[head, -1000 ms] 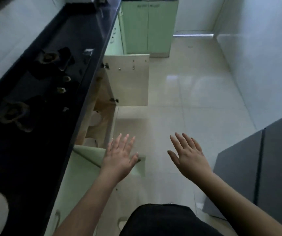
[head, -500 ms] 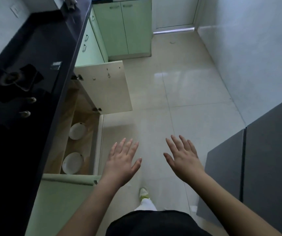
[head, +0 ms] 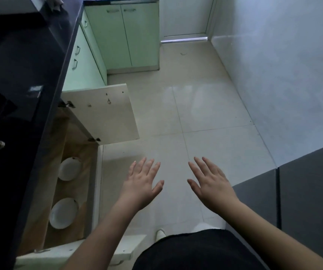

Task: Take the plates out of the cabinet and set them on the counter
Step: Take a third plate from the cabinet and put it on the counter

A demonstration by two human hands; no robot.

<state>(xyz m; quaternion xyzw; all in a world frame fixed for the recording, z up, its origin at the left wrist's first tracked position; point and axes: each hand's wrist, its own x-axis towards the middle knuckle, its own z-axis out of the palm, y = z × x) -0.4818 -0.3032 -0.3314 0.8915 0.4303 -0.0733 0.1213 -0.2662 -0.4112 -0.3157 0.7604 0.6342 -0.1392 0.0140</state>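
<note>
Down on the cabinet floor at my left lie the two white plates, the near plate and the far plate, flat on the wood, apart from each other and both under the overhang of the dark counter; neither has been lifted yet; the cabinet stands open with its far door swung out over the floor and its near door open close by my legs; my left hand hangs over the tiles just right of the cabinet sill, fingers straight and spread, holding nothing and touching nothing; my right hand is the same, spread wide and empty, further right over the pale floor; as I judge it, the risks come from the reach: the plates sit low and back beneath the counter edge, so a lifted plate could knock that edge or the far door on its way up; a smooth plate lying flat gives little to get under, and a one-handed pinch at the rim might slip and drop it on hard tile; the near door could catch my knee as I crouch
</note>
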